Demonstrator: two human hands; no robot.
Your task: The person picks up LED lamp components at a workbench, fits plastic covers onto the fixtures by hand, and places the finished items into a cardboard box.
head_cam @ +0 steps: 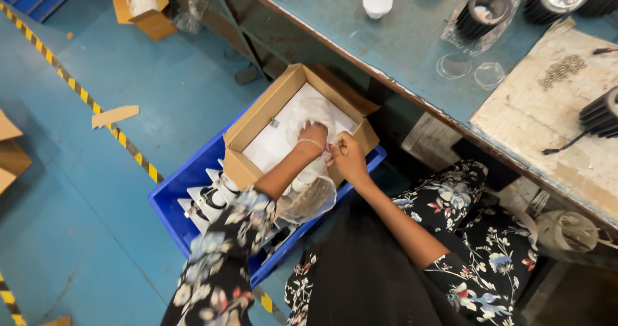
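An open cardboard box (pixel 257 117) rests on top of a blue plastic crate (pixel 187 178) on the floor. Inside the box lie white sheets and clear plastic bags (pixel 309 110). My left hand (pixel 313 136) reaches into the box, fingers closed in the plastic wrapping. My right hand (pixel 347 158) sits beside it at the box's near edge, pinching the same clear plastic bag (pixel 312 197), which hangs over the box's rim. White cone-shaped parts (pixel 209 197) stand in the crate under the box.
A blue-topped workbench (pixel 386 43) runs along the right with black finned lamp housings (pixel 483 10), a white cup (pixel 377 3), clear discs (pixel 489 75) and a board with screws (pixel 563 68). Yellow-black tape (pixel 84 94) crosses the blue floor; another cardboard box (pixel 145 7) stands far left.
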